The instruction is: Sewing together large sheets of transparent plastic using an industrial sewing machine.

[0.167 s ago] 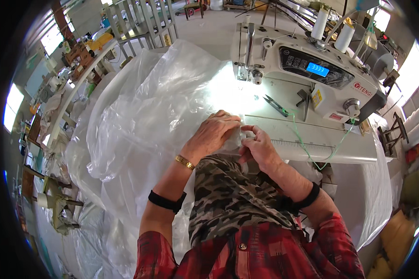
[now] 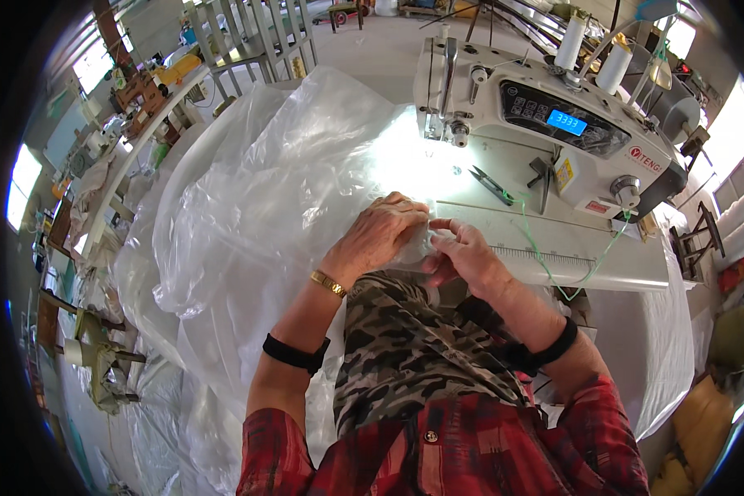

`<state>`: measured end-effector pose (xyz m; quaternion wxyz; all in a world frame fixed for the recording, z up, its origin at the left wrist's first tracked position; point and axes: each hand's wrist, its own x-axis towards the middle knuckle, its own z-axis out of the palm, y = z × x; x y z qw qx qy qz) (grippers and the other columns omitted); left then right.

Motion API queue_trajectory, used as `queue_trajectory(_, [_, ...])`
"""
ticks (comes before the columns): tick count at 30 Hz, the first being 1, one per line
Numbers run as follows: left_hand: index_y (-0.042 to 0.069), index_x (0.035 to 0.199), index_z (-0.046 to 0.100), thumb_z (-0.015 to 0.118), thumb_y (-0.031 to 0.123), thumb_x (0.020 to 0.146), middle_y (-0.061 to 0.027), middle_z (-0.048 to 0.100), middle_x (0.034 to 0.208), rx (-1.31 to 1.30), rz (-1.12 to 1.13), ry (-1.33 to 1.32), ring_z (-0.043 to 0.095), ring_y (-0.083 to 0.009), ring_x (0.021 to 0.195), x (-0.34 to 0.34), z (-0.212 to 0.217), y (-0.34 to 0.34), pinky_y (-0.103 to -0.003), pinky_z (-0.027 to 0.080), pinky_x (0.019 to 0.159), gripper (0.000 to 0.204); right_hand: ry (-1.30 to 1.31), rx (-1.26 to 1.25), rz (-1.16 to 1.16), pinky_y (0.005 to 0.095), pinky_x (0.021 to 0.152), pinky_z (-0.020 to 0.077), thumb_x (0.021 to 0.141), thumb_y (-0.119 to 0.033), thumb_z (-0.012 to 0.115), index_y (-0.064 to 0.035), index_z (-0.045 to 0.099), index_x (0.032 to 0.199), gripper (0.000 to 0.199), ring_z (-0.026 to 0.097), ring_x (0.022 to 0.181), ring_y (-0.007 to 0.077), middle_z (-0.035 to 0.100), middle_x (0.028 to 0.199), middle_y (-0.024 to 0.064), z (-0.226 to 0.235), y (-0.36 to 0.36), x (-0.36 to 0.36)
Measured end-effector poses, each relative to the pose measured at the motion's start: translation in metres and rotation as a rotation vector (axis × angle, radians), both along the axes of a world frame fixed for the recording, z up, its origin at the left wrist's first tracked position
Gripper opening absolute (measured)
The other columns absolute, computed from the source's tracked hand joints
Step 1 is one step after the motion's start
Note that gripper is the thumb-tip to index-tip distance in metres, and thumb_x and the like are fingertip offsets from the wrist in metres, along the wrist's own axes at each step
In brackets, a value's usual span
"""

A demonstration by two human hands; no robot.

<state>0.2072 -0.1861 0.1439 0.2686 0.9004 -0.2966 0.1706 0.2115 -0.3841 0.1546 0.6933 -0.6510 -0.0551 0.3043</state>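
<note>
Clear plastic sheeting (image 2: 248, 198) lies in a large crumpled heap to the left of and below the sewing machine (image 2: 546, 107). At the front edge of the machine bed, my left hand (image 2: 386, 227) is closed over the sheeting's edge, back of the hand upward. Close beside it, my right hand (image 2: 465, 252) pinches the same edge between thumb and fingers. The fingertips of both hands nearly meet, and the fold between them is partly hidden. A bright lamp glare washes out the area under the needle.
Thread snips (image 2: 492, 187) lie on the bed, tied to a green cord (image 2: 537, 248) that hangs from the machine's handwheel. White thread cones (image 2: 612, 68) stand on top at the back. A grey metal chair (image 2: 256, 50) is beyond the sheeting, and a cluttered bench (image 2: 140, 149) runs along the left.
My right hand has shifted very slightly, its fingers closing in a little on the plastic edge. The left hand stays almost in place.
</note>
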Motion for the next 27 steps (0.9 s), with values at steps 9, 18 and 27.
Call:
queue_trajectory(9, [0.003, 0.108, 0.068, 0.062, 0.010, 0.085, -0.0062, 0.065, 0.121, 0.064, 0.023, -0.058, 0.058, -0.0260, 0.108, -0.001, -0.012, -0.001, -0.036, 0.047, 0.096, 0.025, -1.117, -0.682, 0.063, 0.0373, 0.074, 0.0519, 0.091, -0.008, 0.053, -0.0030, 0.068, 0.109, 0.024, 0.066, 0.081, 0.0257, 0.070, 0.091, 0.0099, -0.003, -0.021, 0.023])
queue_trajectory(18, [0.005, 0.105, 0.068, 0.062, 0.014, 0.089, -0.0080, 0.063, 0.116, 0.057, 0.114, -0.003, 0.059, -0.0260, 0.109, -0.020, -0.004, -0.010, -0.038, 0.050, 0.092, 0.020, -1.418, -0.611, 0.136, 0.0394, 0.098, 0.0400, 0.087, -0.007, 0.060, -0.0048, 0.067, 0.112, 0.026, 0.056, 0.115, 0.0247, 0.066, 0.117, 0.0071, -0.020, -0.026, 0.037])
queue_trajectory(27, [0.004, 0.103, 0.069, 0.066, 0.013, 0.086, -0.0119, 0.062, 0.118, 0.026, 0.075, -0.048, 0.060, -0.0298, 0.111, -0.034, -0.006, -0.018, -0.041, 0.044, 0.102, 0.019, -1.442, -0.541, 0.112, 0.0394, 0.100, 0.0391, 0.088, -0.012, 0.063, -0.0063, 0.066, 0.113, 0.026, 0.056, 0.117, 0.0249, 0.067, 0.116, 0.0076, -0.023, -0.030, 0.041])
